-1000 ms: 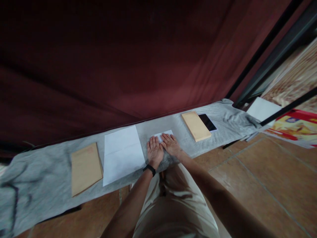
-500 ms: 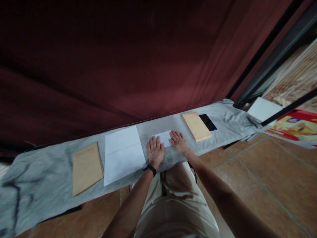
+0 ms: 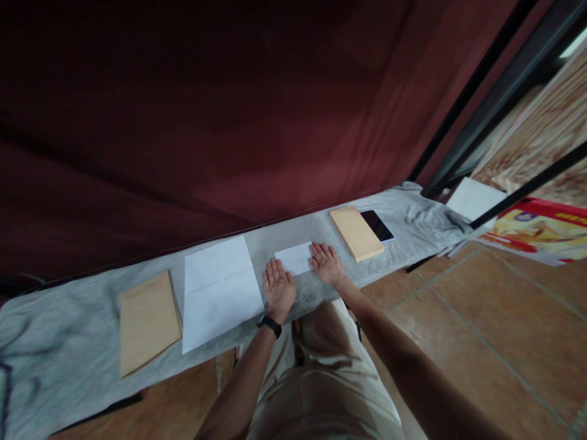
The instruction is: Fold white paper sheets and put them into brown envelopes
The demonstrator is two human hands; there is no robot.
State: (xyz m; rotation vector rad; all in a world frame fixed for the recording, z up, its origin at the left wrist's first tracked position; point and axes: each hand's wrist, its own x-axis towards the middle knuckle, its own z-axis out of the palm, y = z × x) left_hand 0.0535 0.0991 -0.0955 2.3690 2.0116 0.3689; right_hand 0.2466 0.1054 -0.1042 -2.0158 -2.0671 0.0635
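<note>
A folded white sheet of paper (image 3: 294,257) lies flat on the grey cloth in front of me. Over its right end rests my right hand (image 3: 326,263), fingers stretched out flat. My left hand (image 3: 279,287), with a black band on the wrist, lies flat with straight fingers at the paper's lower left corner; whether it touches the paper I cannot tell. Left of that hand is a stack of larger white paper (image 3: 221,292). Beyond my right hand sits a stack of tan envelopes (image 3: 356,232), partly overlapping a dark tablet-like device (image 3: 377,225).
More brown envelopes (image 3: 150,322) lie at the left. The long narrow table is draped in grey cloth (image 3: 59,342). A dark red curtain (image 3: 257,122) hangs along its far edge. Black metal bars (image 3: 472,98) and a red and yellow printed box (image 3: 545,229) stand at the right.
My left hand has slid left and toward me, uncovering the left end of the folded paper. My right hand stays on the right end. The whole view has shifted slightly.
</note>
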